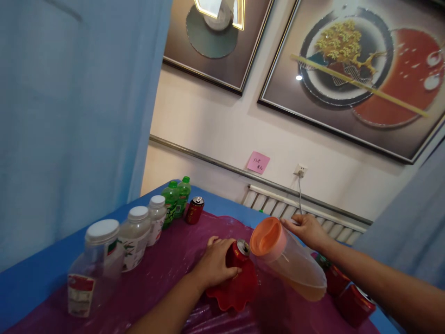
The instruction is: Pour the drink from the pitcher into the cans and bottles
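Left hand point(215, 266) wraps a can point(238, 253); right hand point(308, 229) grips a tilted pitcher point(295, 266); jars point(135, 237) stand left, other cans point(352, 304) right.

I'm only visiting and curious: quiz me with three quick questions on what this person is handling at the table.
1. True or false: the left hand has its grip on a green bottle.
2. Pick one: the lid of the tilted pitcher held by the right hand is A white, B orange, C blue.
3. Count: how many white-lidded jars stand in a row at the left of the table?

Key
1. False: it grips the red can.
2. B.
3. Three.
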`<state>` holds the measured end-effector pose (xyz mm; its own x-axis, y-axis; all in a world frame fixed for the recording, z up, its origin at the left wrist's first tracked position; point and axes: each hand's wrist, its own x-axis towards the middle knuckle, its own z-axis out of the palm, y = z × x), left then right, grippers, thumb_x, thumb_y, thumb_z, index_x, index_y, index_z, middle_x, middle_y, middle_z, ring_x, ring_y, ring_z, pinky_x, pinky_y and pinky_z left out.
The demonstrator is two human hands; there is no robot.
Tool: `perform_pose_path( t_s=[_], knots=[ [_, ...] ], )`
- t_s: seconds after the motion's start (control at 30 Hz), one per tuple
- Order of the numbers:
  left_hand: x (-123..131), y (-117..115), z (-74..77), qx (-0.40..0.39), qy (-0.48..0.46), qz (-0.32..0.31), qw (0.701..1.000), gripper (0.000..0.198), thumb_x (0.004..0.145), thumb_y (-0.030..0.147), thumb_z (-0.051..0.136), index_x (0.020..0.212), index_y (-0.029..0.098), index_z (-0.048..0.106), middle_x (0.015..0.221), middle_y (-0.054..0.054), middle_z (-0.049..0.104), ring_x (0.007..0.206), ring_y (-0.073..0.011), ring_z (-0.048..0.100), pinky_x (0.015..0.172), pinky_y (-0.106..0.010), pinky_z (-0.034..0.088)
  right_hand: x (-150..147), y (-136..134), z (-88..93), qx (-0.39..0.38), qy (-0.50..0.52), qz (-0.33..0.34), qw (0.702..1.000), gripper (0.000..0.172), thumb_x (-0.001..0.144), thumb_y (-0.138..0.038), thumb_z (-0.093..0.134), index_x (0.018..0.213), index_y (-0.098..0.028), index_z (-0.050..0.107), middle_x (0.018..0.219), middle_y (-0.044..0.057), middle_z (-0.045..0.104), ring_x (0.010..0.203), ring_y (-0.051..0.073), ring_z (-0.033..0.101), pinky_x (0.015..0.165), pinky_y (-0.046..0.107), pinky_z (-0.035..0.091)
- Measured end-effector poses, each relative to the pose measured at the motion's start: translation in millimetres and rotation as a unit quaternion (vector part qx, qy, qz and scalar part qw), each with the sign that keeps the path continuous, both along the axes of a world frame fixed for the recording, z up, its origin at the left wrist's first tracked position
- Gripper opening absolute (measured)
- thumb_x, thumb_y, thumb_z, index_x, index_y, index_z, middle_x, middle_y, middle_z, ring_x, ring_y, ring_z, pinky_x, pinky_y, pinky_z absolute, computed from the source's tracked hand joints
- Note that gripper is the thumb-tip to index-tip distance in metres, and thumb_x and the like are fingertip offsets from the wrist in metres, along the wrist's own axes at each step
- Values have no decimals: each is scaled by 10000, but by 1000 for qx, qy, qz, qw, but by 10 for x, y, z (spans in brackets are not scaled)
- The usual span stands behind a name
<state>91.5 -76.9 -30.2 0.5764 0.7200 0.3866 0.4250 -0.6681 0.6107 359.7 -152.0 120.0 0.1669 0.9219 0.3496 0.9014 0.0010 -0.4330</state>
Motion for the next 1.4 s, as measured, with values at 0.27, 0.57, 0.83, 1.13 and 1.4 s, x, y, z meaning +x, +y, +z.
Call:
perform_pose_path(
  t_s=[0.27,0.57,0.83,1.13,1.4],
  knots=[
    [6,0,14,-2,-3,-1,1000,648,612,367,850,1202,272,599,1241,-68,708,1189,-332,609,1150,-546,240,5,11,2,-1,-2,0,1000,542,776,-669,495,543,-257,231,515,-53,226,479,101,238,427,248,178],
    [9,-14,31,-3,-4,-3,1000,616,616,352,858,1176,260,618,1212,-61,721,1166,-335,623,1145,-542,245,15,5,9,-2,-9,-2,1000,542,782,-659,501,546,-255,226,528,-52,210,485,101,236,438,254,168],
    [8,-17,31,-6,-3,-2,1000,643,614,359,852,1201,250,614,1218,-67,717,1176,-333,618,1151,-540,241,74,36,-45,1,2,-1,1000,573,772,-682,538,527,-248,255,525,-55,213,485,96,228,440,253,157],
    [2,-17,24,-13,-17,-4,1000,631,608,335,847,1195,243,635,1206,-73,724,1172,-342,625,1147,-547,255,122,63,-231,21,70,14,997,590,774,-692,596,494,-238,342,480,-51,290,457,104,277,437,253,177],
    [9,19,-15,-40,-63,12,997,643,623,280,807,1240,245,627,1280,-87,700,1189,-346,615,1112,-514,373,327,16,-516,92,231,-22,968,578,737,-704,631,495,-239,387,476,-54,320,449,112,305,441,249,248]
  ],
)
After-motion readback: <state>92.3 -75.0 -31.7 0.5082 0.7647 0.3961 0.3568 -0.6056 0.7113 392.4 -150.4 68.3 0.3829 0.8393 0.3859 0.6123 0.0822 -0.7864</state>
